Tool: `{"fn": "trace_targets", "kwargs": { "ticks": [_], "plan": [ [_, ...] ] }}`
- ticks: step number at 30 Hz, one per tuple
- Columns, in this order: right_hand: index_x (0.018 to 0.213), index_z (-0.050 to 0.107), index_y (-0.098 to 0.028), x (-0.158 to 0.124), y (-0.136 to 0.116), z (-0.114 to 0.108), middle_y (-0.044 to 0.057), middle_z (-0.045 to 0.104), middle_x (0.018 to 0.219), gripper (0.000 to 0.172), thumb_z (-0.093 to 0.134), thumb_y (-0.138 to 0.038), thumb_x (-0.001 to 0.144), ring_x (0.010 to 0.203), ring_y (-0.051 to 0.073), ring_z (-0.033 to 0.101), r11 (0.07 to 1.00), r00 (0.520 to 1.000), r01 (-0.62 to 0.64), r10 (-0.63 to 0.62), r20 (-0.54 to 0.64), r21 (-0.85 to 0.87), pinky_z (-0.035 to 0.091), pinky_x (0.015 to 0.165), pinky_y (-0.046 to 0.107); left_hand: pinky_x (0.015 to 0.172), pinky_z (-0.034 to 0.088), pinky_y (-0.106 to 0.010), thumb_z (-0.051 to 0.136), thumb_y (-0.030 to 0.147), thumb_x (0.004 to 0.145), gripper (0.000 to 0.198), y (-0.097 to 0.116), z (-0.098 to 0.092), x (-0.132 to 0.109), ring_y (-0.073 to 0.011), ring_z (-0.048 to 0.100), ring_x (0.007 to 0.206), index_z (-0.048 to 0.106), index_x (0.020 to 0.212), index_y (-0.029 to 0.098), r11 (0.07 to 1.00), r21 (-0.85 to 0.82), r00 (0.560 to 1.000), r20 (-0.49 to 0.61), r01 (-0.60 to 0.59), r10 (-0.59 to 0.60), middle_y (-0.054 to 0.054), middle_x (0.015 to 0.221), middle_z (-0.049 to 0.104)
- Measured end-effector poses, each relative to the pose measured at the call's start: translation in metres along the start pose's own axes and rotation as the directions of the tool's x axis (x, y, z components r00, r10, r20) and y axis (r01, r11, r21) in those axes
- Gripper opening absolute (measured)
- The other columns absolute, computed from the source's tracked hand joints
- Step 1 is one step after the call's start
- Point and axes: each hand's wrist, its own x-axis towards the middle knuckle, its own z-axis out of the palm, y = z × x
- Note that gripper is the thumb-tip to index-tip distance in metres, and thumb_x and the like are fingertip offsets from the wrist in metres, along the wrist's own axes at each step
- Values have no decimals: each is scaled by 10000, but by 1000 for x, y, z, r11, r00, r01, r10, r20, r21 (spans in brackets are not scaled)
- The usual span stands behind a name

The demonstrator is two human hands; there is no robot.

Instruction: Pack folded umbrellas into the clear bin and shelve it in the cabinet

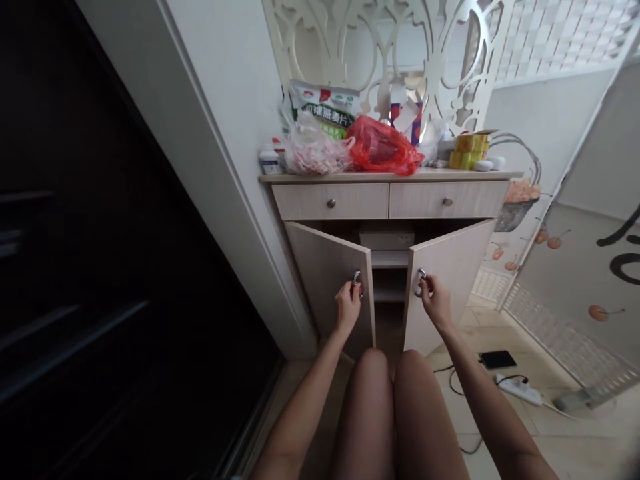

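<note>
While L hand (348, 305), R hand (436, 300) grip door pulls (356, 277), bags (383, 147) atop cabinet (330, 202)

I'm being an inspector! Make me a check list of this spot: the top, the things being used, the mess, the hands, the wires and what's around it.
Surface: pale wood-look cabinet top, holding the bags and packets.
Job's things: left cabinet door and right cabinet door, both open; shelf inside.
Clutter: red plastic bag, clear bag of pink items, cereal packet, yellow packets.
Hands: left hand on left ring pull; right hand on right ring pull.
Cables: black cable near white power strip.
Surroundings: carved white screen, dark door, tiled floor.
</note>
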Motion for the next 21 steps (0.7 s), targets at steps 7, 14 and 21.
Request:
{"fn": "trace_targets", "kwargs": {
  "ticks": [7, 14, 21],
  "plan": [
    [939, 581, -190, 39, 2, 47, 97, 695, 838, 390, 346, -500, 967, 720, 202, 639, 995, 998, -33, 39, 53, -94, 427, 647, 287, 768, 467, -290, 517, 301, 925, 193, 12, 55, 51, -185, 657, 769, 605, 791, 194, 992, 48, 976, 179, 120, -126, -63, 776, 690],
    [960, 606, -188, 82, 12, 82, 86, 708, 833, 351, 426, -490, 962, 729, 195, 653, 992, 990, -74, 86, 111, -102, 465, 665, 293, 759, 465, -301, 526, 176, 887, 138, 14, 91, 98, -181, 632, 729, 634, 801, 162, 985, 46, 953, 249, 165, -171, -68, 762, 688],
    [943, 630, -167, 108, 11, 102, 137, 708, 884, 356, 455, -476, 962, 774, 248, 680, 983, 974, -159, 171, 146, -91, 501, 723, 360, 818, 476, -329, 483, 110, 880, 191, 17, 102, 109, -191, 642, 784, 671, 867, 138, 974, 10, 937, 271, 225, -219, -83, 796, 698]
  ]
}}
